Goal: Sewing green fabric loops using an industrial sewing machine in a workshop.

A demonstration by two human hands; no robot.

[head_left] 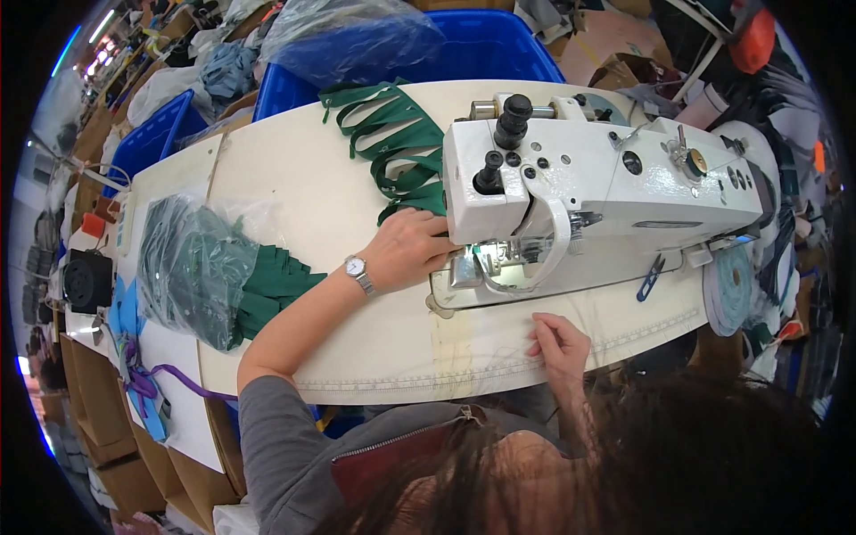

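My left hand, with a silver watch on its wrist, rests beside the needle area of a white sewing machine. Its fingers are bent together, and their tips go partly out of sight by the machine head. Just behind it, a chain of looped dark green fabric strips trails back over the table. A little green shows near the presser foot. My right hand hovers close to the table's front edge, fingers loosely bent and somewhat apart, with nothing visible in them.
A clear plastic bag of green strips lies on the left of the white table. Small blue thread snips lie right of the machine bed. Blue bins stand behind. A purple strap hangs at the left edge.
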